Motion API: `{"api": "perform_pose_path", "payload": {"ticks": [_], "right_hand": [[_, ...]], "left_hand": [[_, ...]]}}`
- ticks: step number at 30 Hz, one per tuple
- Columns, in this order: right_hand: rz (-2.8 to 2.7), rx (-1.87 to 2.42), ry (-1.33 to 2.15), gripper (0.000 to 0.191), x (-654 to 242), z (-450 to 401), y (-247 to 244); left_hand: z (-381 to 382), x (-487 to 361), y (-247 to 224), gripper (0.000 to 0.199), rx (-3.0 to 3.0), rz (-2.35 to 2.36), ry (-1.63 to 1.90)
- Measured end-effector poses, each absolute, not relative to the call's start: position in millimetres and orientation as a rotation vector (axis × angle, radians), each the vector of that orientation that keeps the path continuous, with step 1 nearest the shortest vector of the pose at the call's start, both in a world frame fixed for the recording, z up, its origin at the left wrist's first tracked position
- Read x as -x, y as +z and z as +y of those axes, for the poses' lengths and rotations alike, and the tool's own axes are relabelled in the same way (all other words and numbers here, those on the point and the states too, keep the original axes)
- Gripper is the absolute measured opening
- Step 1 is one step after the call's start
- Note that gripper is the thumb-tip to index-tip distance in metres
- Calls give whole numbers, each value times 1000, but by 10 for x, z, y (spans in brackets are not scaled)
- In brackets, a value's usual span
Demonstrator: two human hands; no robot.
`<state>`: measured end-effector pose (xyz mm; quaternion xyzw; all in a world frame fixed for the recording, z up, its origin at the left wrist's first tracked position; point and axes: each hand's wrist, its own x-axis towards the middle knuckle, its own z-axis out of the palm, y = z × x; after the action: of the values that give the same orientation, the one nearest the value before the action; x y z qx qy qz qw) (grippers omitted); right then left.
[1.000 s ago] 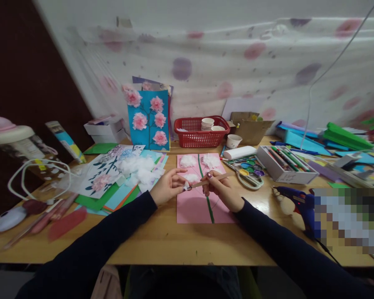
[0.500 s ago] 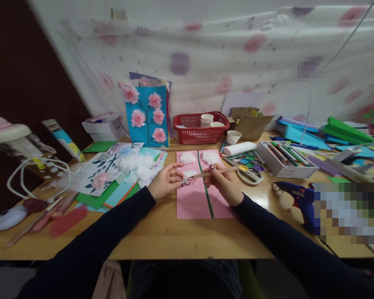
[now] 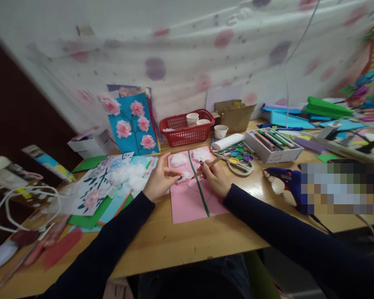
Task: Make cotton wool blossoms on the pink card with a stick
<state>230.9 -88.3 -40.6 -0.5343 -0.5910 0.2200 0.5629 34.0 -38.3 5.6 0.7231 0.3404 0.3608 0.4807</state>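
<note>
A pink card [image 3: 188, 203] lies on the table, with a green painted stem [image 3: 202, 195] down its middle and thin drawn lines branching off. White cotton tufts sit on its upper part, one at the upper left [image 3: 178, 159] and one at the upper right [image 3: 202, 155]. My left hand [image 3: 162, 178] has its fingers apart, thumb and index at the left edge of a lower cotton tuft [image 3: 184, 177]. Pinched in my right hand [image 3: 215, 176] is a thin wooden stick [image 3: 216, 160], slanting down left, its tip beside that tuft.
Loose cotton [image 3: 127, 176] lies on coloured papers at left. Behind stand a blue flower card [image 3: 129, 110] and a red basket [image 3: 187, 135] with paper cups. Rightward are scissors [image 3: 241, 168], a white box of pens [image 3: 276, 155] and a blue glue gun [image 3: 285, 178] with a cord.
The view has turned right. The white piece pinched in my left hand is now down at the card's lower tuft, and those fingers have spread. The stick has tilted more steeply toward the card.
</note>
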Motion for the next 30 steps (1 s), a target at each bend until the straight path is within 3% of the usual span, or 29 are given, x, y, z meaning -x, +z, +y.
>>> {"api": "perform_pose_path", "payload": {"ticks": [7,18,30], "right_hand": [[-1456,1273,466,36,-2284,-861,-406],[-1429,1280,537,34,-2267,-839,-385],[-1496,1300,353,32,-2273,-916,-321]], "left_hand": [[-255,-589,27,86,-2129,709,749],[-160,-684,-39,90,-2258,776,669],[-133,-696,-40,90,-2370,844,568]]}}
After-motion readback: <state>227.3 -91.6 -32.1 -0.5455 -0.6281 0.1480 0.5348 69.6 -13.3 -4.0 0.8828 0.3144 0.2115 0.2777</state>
